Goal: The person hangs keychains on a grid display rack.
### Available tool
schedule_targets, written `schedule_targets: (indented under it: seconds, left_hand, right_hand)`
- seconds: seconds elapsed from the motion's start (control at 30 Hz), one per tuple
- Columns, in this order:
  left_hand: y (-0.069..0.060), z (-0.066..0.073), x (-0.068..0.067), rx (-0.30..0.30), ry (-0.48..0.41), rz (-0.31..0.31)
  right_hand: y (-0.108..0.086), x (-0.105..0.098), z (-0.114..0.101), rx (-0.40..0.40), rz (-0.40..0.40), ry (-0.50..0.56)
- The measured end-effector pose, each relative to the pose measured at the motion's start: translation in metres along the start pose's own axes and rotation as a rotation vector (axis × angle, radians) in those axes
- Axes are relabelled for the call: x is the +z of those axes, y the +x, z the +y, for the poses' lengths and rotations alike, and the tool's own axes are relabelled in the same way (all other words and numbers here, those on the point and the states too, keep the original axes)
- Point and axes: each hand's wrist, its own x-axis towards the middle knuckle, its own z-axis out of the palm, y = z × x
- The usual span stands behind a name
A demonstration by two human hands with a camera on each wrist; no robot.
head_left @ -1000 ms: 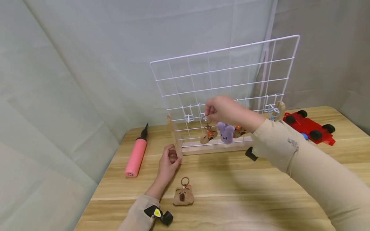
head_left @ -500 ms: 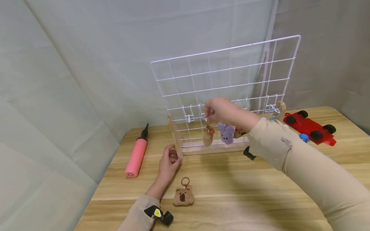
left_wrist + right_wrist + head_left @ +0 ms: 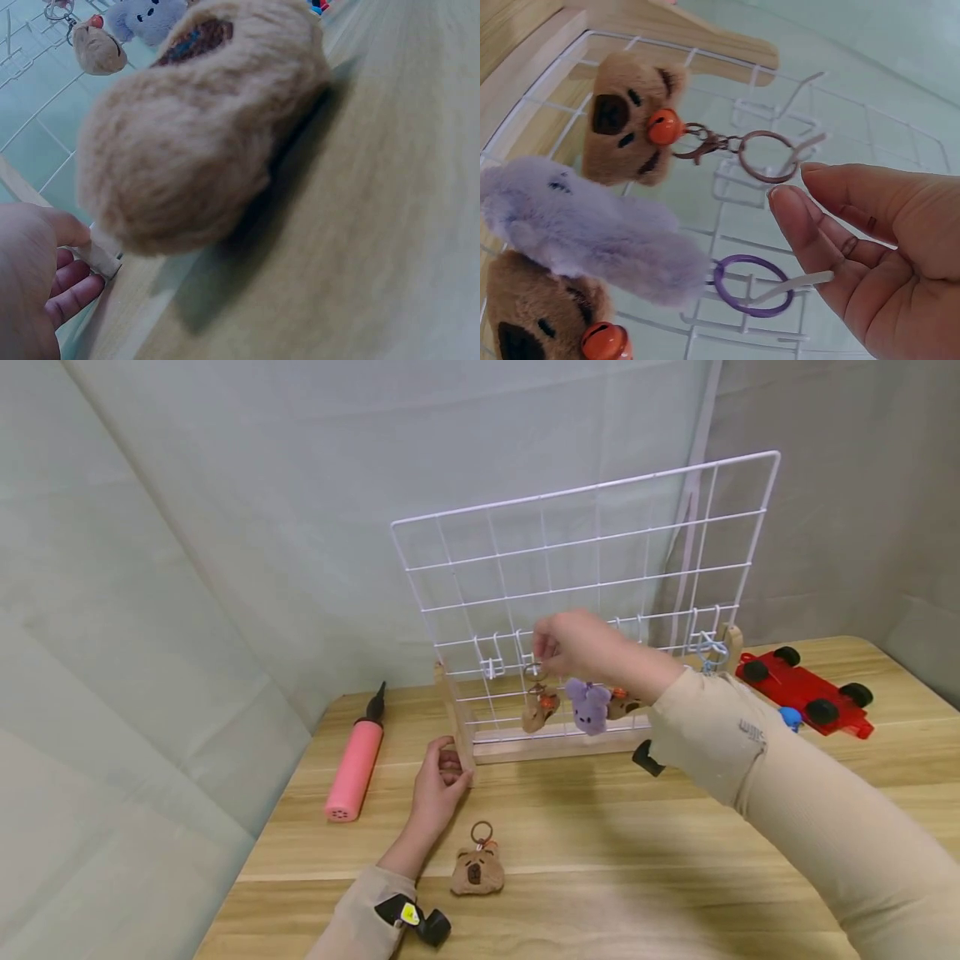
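Observation:
My left hand (image 3: 438, 781) grips the wooden side foot (image 3: 101, 259) of a white wire grid rack (image 3: 585, 585). At the rack's middle, my right hand (image 3: 885, 247) has its thumb and index finger slightly apart beside a brown key ring (image 3: 767, 156). A white hook passes through this ring, with a brown plush bear-like keychain (image 3: 630, 116) with an orange bell hanging from it. Beside it hang a purple plush keychain (image 3: 588, 706) and another brown one (image 3: 547, 315). On the table by my left forearm lies a matching brown plush keychain (image 3: 477, 870), its ring pointing toward the rack.
A pink hand pump (image 3: 354, 768) with a black nozzle lies left of the rack. To the right, a red toy car (image 3: 806, 689) lies wheels up, next to a small blue object (image 3: 790, 718). An unoccupied hook (image 3: 491, 667) is on the grid's left; blue cord (image 3: 711, 652) hangs at its right.
The brown plush keychain under my right hand has swung and turned, while that hand has shifted only slightly. My left hand has stayed at the rack's foot.

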Motion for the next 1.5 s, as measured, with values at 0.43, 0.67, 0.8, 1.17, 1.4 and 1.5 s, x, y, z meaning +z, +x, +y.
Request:
schedule_targets:
  seconds: [0.43,0.67,0.8,1.17,1.4,1.5]
  left_hand:
    - [0.0,0.001,-0.001,-0.003,-0.001,0.0]
    - [-0.001,0.002,-0.002,-0.02,0.0,-0.004]
    - [-0.002,0.002,-0.002,-0.01,0.004,-0.002]
    - [-0.002,0.002,-0.002,-0.018,-0.013,0.003]
    - [-0.002,0.001,-0.003,-0.018,-0.011,0.007]
    - [-0.002,0.001,-0.003,-0.013,0.004,0.006]
  right_hand:
    - [-0.022,-0.01,-0.013,-0.068,0.09,0.036]
    - [-0.037,-0.008,-0.025,-0.106,0.151,0.061]
    - [-0.044,-0.003,-0.029,-0.151,0.183,0.09]
    - [-0.053,0.035,-0.031,-0.289,0.166,0.208]
    - [-0.049,0.067,-0.023,-0.295,0.093,0.31]
    - [-0.047,0.081,-0.022,-0.281,0.056,0.323]
